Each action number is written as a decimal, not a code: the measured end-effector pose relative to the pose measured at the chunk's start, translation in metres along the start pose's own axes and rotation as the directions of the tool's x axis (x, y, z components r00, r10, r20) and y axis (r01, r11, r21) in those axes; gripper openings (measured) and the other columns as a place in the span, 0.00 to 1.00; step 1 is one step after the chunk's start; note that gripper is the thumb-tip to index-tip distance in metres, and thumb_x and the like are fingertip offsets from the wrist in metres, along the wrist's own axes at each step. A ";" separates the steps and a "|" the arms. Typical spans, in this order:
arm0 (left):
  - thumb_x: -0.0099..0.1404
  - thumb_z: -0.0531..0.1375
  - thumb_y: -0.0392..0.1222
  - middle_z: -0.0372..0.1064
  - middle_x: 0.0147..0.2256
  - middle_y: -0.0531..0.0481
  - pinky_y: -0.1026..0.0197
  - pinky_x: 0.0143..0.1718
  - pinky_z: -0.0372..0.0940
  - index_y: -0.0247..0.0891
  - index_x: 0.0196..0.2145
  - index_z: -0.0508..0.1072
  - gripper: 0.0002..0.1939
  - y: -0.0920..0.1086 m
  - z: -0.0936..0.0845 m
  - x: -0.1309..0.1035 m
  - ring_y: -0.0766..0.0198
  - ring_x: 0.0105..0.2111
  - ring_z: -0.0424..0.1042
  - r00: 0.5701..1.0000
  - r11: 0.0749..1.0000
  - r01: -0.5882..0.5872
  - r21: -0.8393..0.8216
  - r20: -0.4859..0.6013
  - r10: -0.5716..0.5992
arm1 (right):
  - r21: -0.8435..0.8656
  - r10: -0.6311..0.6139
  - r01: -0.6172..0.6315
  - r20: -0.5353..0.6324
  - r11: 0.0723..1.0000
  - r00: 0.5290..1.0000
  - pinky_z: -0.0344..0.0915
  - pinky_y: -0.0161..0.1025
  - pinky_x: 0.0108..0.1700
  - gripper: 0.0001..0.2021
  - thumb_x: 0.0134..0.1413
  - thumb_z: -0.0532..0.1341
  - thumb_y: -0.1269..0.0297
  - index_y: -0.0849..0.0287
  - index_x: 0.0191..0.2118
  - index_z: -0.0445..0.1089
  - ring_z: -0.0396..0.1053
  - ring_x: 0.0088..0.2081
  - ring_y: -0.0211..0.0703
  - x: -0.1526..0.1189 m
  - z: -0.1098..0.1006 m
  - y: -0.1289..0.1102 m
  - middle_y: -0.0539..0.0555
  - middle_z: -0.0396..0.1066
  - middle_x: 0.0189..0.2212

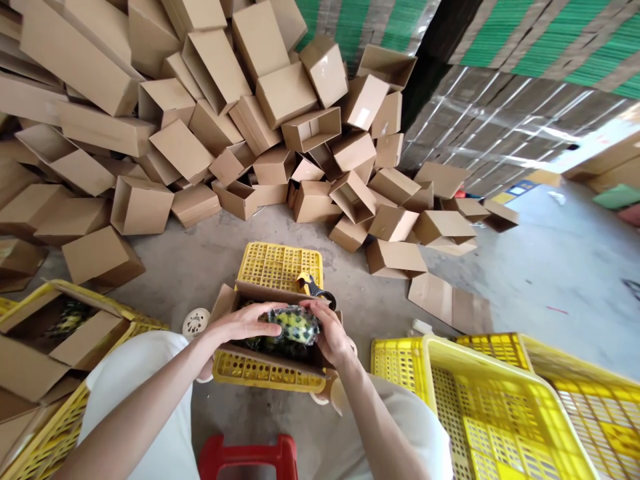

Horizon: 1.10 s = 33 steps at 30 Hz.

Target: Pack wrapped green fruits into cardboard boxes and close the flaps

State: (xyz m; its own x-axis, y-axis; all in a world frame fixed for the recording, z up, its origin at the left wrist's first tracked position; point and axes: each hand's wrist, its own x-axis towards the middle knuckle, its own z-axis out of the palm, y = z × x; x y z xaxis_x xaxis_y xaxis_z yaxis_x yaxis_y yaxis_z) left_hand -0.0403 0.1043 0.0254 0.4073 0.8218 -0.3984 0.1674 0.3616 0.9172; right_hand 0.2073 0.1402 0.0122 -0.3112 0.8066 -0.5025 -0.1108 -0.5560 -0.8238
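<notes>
Between my hands is a clear-wrapped package (295, 325) with a yellow-green and black pattern, over an open cardboard box (223, 305). My left hand (246, 323) lies against the package's left side, fingers reaching behind it and thumb in front. Around its right side my right hand (330, 333) is wrapped. More dark wrapped packages lie lower in the box. The box rests on an upturned yellow crate (270, 375). Just behind the box, a black and yellow tape dispenser (314, 287) sits on the crate's far part.
Many cardboard boxes (285, 93) are heaped ahead. Yellow crates (480, 400) stand at the right. At the left, another open box (95, 340) holding packages sits on a yellow crate. A red stool (250, 456) is below me.
</notes>
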 end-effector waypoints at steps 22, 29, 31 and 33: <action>0.60 0.66 0.64 0.82 0.41 0.44 0.62 0.29 0.58 0.38 0.42 0.84 0.26 -0.024 -0.011 0.013 0.54 0.38 0.74 0.903 0.982 0.077 -0.172 -0.406 -0.142 | -0.839 -0.028 0.223 0.241 0.496 0.970 0.72 0.41 0.45 0.14 0.59 0.61 0.59 0.61 0.35 0.83 0.78 0.40 0.53 0.009 0.005 0.027 0.55 0.82 0.33; 0.66 0.56 0.68 0.81 0.37 0.44 0.53 0.48 0.65 0.38 0.31 0.82 0.30 -0.024 -0.017 0.016 0.48 0.44 0.75 0.920 0.995 0.099 0.027 -0.384 -0.081 | -0.576 -0.279 0.174 -0.098 0.799 0.955 0.72 0.40 0.41 0.17 0.59 0.60 0.50 0.59 0.31 0.77 0.75 0.38 0.50 0.003 -0.022 -0.009 0.55 0.79 0.32; 0.67 0.51 0.72 0.81 0.39 0.42 0.52 0.50 0.66 0.36 0.35 0.83 0.37 -0.021 -0.013 0.016 0.47 0.44 0.77 0.949 0.990 0.138 0.010 -0.287 -0.130 | -0.391 -0.176 0.137 -0.067 0.910 0.982 0.75 0.42 0.41 0.20 0.58 0.63 0.45 0.58 0.39 0.78 0.77 0.40 0.50 0.000 -0.017 -0.010 0.56 0.79 0.38; 0.67 0.53 0.72 0.81 0.48 0.42 0.52 0.54 0.66 0.38 0.49 0.82 0.36 -0.017 -0.006 0.015 0.46 0.50 0.76 0.975 0.994 0.110 -0.006 -0.192 -0.109 | -0.186 -0.078 0.088 0.062 0.979 0.995 0.77 0.45 0.44 0.25 0.59 0.63 0.40 0.56 0.50 0.76 0.79 0.43 0.51 -0.002 -0.008 -0.008 0.58 0.79 0.44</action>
State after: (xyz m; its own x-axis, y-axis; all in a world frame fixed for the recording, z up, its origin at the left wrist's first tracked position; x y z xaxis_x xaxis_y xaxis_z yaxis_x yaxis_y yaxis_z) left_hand -0.0427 0.1131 0.0039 0.2068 0.8464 -0.4907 0.2058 0.4527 0.8676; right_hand 0.2161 0.1446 0.0178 -0.3597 0.8335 -0.4193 0.0397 -0.4353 -0.8994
